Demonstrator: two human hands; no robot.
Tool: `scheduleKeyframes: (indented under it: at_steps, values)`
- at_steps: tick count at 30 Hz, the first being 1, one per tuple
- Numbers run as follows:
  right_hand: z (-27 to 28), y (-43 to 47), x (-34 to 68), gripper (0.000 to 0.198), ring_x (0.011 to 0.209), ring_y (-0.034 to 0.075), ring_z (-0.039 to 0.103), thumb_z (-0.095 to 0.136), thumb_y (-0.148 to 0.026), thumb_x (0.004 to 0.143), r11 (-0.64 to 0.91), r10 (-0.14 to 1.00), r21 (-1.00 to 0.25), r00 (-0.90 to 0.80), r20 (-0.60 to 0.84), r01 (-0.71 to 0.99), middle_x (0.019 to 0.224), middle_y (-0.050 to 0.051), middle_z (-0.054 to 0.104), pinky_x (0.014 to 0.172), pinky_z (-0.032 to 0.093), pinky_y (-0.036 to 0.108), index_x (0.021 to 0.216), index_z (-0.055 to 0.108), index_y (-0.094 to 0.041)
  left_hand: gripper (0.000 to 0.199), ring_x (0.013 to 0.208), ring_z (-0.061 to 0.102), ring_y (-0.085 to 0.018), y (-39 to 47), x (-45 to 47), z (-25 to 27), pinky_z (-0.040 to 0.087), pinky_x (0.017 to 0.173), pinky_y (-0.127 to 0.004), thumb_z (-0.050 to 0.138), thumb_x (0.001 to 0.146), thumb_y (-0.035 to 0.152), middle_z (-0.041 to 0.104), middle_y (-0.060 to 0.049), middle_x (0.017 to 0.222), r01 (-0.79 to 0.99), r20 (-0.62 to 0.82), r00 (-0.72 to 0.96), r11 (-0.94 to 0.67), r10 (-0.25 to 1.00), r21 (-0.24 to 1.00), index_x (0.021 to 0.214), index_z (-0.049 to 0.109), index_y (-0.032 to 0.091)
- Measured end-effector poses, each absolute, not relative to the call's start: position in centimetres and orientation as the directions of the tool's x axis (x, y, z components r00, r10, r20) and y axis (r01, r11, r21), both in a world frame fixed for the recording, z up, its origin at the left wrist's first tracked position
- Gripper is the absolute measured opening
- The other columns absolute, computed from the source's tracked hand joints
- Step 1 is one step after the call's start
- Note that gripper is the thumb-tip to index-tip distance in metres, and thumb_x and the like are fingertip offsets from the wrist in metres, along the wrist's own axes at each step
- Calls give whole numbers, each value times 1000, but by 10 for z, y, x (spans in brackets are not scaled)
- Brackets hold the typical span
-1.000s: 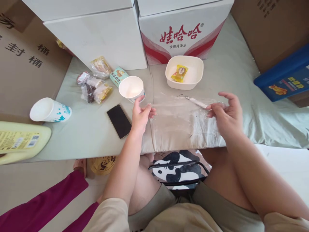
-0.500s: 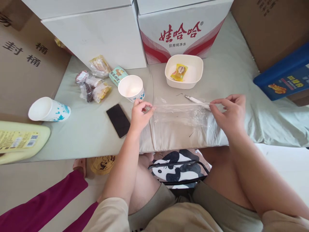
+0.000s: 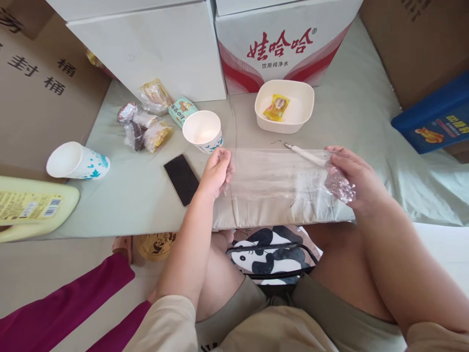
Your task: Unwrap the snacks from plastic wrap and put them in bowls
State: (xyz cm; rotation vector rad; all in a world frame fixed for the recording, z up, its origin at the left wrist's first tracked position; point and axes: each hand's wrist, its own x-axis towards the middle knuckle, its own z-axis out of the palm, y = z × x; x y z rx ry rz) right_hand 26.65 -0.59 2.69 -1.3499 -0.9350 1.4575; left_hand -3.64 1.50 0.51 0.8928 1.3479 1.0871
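Observation:
A strip of clear plastic film [image 3: 271, 171] is stretched between my two hands, low over the cloth-covered surface. My left hand [image 3: 216, 171] is closed on its left end. At the other end my right hand [image 3: 357, 178] grips the film, with a crumpled bunch of it by the palm. A white pen-like tool with a metal tip [image 3: 306, 154] lies behind the film and is partly seen through it. Beyond the film stands a cream bowl [image 3: 303, 105] holding a yellow wrapped snack [image 3: 277, 107]. Close behind my left hand is a paper cup [image 3: 210, 142].
Left of my left hand lies a phone [image 3: 181, 179]. Several wrapped snacks [image 3: 148, 117], a green packet [image 3: 182, 110] and a tipped paper cup [image 3: 78, 161] are farther left. White cartons [image 3: 278, 54] stand behind; a blue box [image 3: 432, 115] is at right. Another person's leg [image 3: 73, 303] shows below.
The film, first pinched at its edge, is now spread wider and pulled flat. Both hands have closed further around it, and my right hand has gathered a crumpled part.

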Motion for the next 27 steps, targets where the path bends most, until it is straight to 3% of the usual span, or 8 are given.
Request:
scheduleKeyframes:
  at_steps: [3, 7, 10, 12, 14, 18, 23, 27]
  values:
    - [26, 1, 281, 50, 28, 11, 24, 60, -70, 75, -399, 909, -908, -184, -374, -127, 42, -10, 36, 30, 22, 27, 102, 62, -27, 27, 31, 27, -2, 17, -42, 9, 8, 35, -18, 62, 92, 41, 48, 8, 53, -142, -488, 11, 485, 873, 863, 80, 45, 23]
    - [12, 9, 280, 41, 39, 13, 42, 61, -65, 77, -306, 949, -946, -118, -294, -107, 48, -6, 41, 39, 39, 29, 88, 62, -26, 27, 29, 24, -1, 17, -42, 13, 7, 34, -16, 66, 88, 38, 52, 7, 53, -174, -531, 181, 558, 828, 811, 80, 45, 23]
    - [1, 7, 258, 38, 75, 19, 68, 71, -56, 75, -280, 949, -952, -184, -256, -123, 83, 3, 67, 65, 58, 34, 96, 63, -24, 28, 30, 24, 0, 14, -33, 12, 9, 34, -14, 67, 87, 39, 56, 5, 54, -111, -530, 272, 573, 803, 812, 80, 46, 21]
    - [-1, 2, 240, 47, 92, 21, 70, 73, -52, 77, -329, 883, -942, -378, -278, -75, 108, 7, 71, 76, 60, 37, 114, 60, -25, 28, 30, 26, 0, 12, -26, 11, 11, 33, -13, 68, 87, 39, 56, 5, 54, -60, -528, 320, 574, 786, 817, 81, 48, 21]
    - [-1, -5, 226, 52, 84, 19, 71, 75, -47, 79, -382, 722, -923, -609, -329, 46, 105, 8, 72, 69, 59, 33, 121, 56, -23, 27, 32, 31, -1, 10, -22, 10, 13, 34, -13, 70, 85, 38, 54, 6, 53, -21, -531, 369, 578, 763, 816, 81, 50, 20]
    - [6, -12, 213, 28, 53, 8, 55, 72, -43, 86, -348, 486, -919, -802, -347, 187, 69, -1, 64, 47, 42, 21, 88, 59, -18, 31, 40, 49, -6, 9, -29, 10, 23, 35, -15, 75, 78, 40, 56, 5, 56, -108, -456, 480, 566, 750, 817, 87, 54, 20]
    - [9, -15, 212, 31, 45, 6, 42, 69, -46, 88, -303, 604, -953, -769, -211, 23, 57, -6, 55, 41, 32, 21, 77, 56, -20, 58, 63, 69, -21, 10, -44, 12, 49, 52, -27, 70, 73, 61, 71, -3, 72, -425, -255, 529, 513, 809, 746, 114, 61, 22]
    - [3, -15, 204, 31, 45, 7, 43, 70, -47, 85, -228, 912, -972, -362, -192, -60, 56, -6, 53, 42, 34, 23, 78, 53, -22, 77, 92, 74, -27, 11, -34, 7, 58, 73, -34, 62, 71, 80, 76, -9, 102, -569, -196, 444, 444, 874, 692, 121, 63, 22]
